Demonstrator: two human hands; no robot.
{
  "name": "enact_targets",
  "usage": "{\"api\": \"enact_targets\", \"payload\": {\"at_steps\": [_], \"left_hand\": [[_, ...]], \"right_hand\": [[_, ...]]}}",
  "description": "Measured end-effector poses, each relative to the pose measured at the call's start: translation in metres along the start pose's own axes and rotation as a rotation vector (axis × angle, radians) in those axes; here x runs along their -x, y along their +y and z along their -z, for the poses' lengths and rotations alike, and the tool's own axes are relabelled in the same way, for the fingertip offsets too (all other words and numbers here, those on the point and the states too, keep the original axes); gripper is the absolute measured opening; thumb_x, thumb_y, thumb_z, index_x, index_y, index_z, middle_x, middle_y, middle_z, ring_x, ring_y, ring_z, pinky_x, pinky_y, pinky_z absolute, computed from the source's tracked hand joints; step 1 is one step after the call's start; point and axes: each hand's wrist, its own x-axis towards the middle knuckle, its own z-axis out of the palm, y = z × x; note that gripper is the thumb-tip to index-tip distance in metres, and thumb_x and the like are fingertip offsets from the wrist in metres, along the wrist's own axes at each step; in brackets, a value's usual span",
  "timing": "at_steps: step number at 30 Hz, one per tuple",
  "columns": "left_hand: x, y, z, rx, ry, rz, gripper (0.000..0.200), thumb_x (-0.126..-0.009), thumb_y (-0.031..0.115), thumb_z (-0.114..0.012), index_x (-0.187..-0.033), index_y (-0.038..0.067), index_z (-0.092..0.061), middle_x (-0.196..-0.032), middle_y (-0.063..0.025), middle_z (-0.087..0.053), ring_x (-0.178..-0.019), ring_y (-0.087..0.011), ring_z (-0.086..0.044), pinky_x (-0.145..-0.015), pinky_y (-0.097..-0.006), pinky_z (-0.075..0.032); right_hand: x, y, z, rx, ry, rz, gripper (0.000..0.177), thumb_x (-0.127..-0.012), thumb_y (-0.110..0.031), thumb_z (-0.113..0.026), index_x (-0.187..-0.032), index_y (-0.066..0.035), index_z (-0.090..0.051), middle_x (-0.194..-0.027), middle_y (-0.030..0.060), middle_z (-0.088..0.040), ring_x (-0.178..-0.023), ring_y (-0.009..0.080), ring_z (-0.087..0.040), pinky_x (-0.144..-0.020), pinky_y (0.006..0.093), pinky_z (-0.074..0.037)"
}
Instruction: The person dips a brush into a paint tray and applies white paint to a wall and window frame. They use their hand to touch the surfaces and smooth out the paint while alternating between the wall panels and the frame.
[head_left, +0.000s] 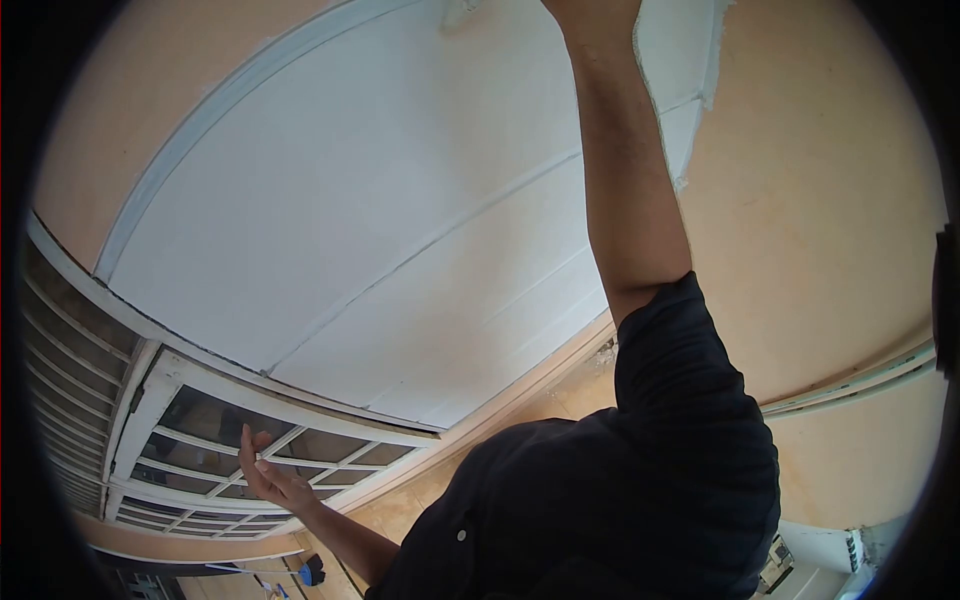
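Observation:
My right arm reaches up to the top edge of the head view, over a large white painted panel (330,200). Only the wrist and base of my right hand (597,14) show; the fingers are cut off, so what they hold is out of sight. Lower left, my left hand (275,482) is raised in front of a white-framed paned window (290,440). Its fingers are loosely bent and apart, with no held thing visible. Greyish, uneven patches and thin seam lines run across the white panel.
Peach walls (820,200) border the panel, with a ragged white paint edge (708,80) at right. A slatted louvre (65,360) stands left of the window. A blue-and-black item (312,571) is low by the tiled floor. A pale rail (850,380) crosses the right wall.

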Motion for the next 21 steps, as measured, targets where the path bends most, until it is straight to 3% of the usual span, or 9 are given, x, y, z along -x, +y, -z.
{"api": "enact_targets", "payload": {"at_steps": [2, 5, 10, 12, 16, 18, 20, 21], "left_hand": [[-0.002, 0.001, -0.002, 0.013, 0.000, -0.010, 0.061, -0.111, 0.043, -0.035, -0.134, -0.006, -0.063, -0.099, -0.0149, -0.066, -0.092, -0.0242, -0.061, -0.085, -0.0407, -0.047], [-0.008, -0.002, -0.003, 0.029, -0.002, -0.027, 0.061, -0.111, 0.044, -0.034, -0.133, -0.005, -0.065, -0.100, -0.0148, -0.066, -0.092, -0.0244, -0.062, -0.085, -0.0409, -0.046], [-0.004, -0.005, 0.005, 0.031, 0.017, -0.043, 0.058, -0.111, 0.037, -0.033, -0.134, -0.006, -0.064, -0.103, -0.0154, -0.067, -0.092, -0.0240, -0.062, -0.088, -0.0411, -0.048], [-0.001, -0.005, 0.004, 0.027, 0.029, -0.020, 0.063, -0.111, 0.045, -0.032, -0.131, -0.006, -0.065, -0.098, -0.0145, -0.066, -0.090, -0.0247, -0.060, -0.085, -0.0418, -0.045], [-0.013, 0.007, -0.003, 0.026, 0.005, -0.053, 0.065, -0.111, 0.045, -0.031, -0.130, -0.007, -0.065, -0.093, -0.0145, -0.065, -0.089, -0.0252, -0.060, -0.085, -0.0426, -0.045], [-0.023, 0.009, -0.007, 0.031, 0.028, -0.104, 0.064, -0.111, 0.043, -0.031, -0.129, -0.007, -0.066, -0.091, -0.0140, -0.065, -0.089, -0.0252, -0.059, -0.085, -0.0428, -0.045], [-0.027, 0.001, -0.009, 0.102, 0.063, -0.090, 0.064, -0.111, 0.044, -0.030, -0.127, -0.007, -0.067, -0.090, -0.0129, -0.063, -0.087, -0.0250, -0.059, -0.085, -0.0430, -0.046], [-0.029, 0.004, -0.008, 0.089, 0.051, -0.099, 0.065, -0.111, 0.044, -0.029, -0.127, -0.007, -0.067, -0.089, -0.0129, -0.063, -0.087, -0.0251, -0.059, -0.085, -0.0432, -0.046]], "right_hand": [[0.010, -0.015, -0.016, -0.294, -0.107, -0.050, 0.029, -0.095, -0.022, -0.067, -0.081, 0.003, -0.068, -0.069, 0.0144, -0.070, -0.065, 0.0228, -0.069, -0.062, 0.0386, -0.051], [0.003, -0.038, -0.006, -0.215, -0.069, 0.028, 0.028, -0.096, -0.022, -0.067, -0.082, 0.003, -0.068, -0.069, 0.0130, -0.070, -0.065, 0.0209, -0.068, -0.061, 0.0369, -0.052], [-0.024, 0.005, 0.023, -0.121, 0.082, 0.008, 0.029, -0.096, -0.023, -0.067, -0.084, 0.003, -0.068, -0.068, 0.0110, -0.070, -0.065, 0.0181, -0.068, -0.062, 0.0346, -0.052], [-0.016, -0.006, 0.017, -0.057, 0.079, 0.017, 0.030, -0.097, -0.023, -0.067, -0.083, 0.003, -0.067, -0.070, 0.0123, -0.071, -0.065, 0.0185, -0.069, -0.062, 0.0350, -0.053], [0.028, -0.068, -0.015, -0.136, -0.396, -0.116, 0.023, -0.095, -0.018, -0.071, -0.088, 0.004, -0.071, -0.074, 0.0151, -0.074, -0.067, 0.0199, -0.071, -0.063, 0.0346, -0.055], [0.060, -0.088, -0.033, -0.424, -0.381, -0.032, 0.025, -0.092, -0.016, -0.069, -0.074, 0.001, -0.062, -0.052, 0.0098, -0.059, -0.040, 0.0198, -0.056, -0.049, 0.0355, -0.051], [0.076, -0.111, -0.028, -0.604, -0.416, -0.035, 0.025, -0.092, -0.017, -0.069, -0.075, 0.000, -0.061, -0.051, 0.0115, -0.057, -0.038, 0.0216, -0.054, -0.056, 0.0359, -0.052], [0.085, -0.116, -0.021, -0.686, -0.415, -0.070, 0.025, -0.093, -0.018, -0.070, -0.076, -0.001, -0.063, -0.054, 0.0083, -0.059, -0.042, 0.0174, -0.055, -0.054, 0.0333, -0.050]]}}
